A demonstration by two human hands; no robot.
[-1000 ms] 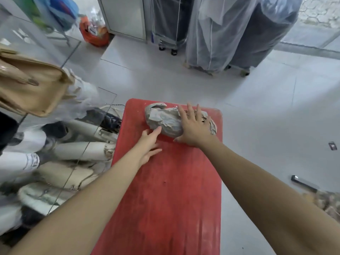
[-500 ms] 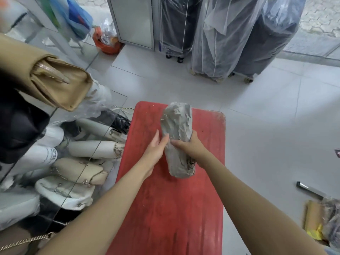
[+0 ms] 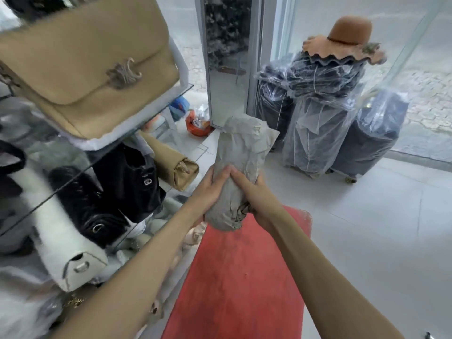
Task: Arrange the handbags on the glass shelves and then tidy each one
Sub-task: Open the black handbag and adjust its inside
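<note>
Lifted off the red bench (image 3: 244, 277) since half a second ago, the grey paper bundle (image 3: 238, 167) now stands upright in the air, left hand (image 3: 210, 189) and right hand (image 3: 254, 194) both curled around its lower half; likely stuffing, it next needs carrying left to a handbag on the glass shelves (image 3: 73, 174)

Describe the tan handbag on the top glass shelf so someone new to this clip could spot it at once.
Start at the glass shelves filling the left side. On the highest one, at upper left, sits the tan handbag, resting on white padding. Unlike the black quilted bags and the white bag on the shelf below, it has a plain flap with a metal clasp at its centre.
</note>
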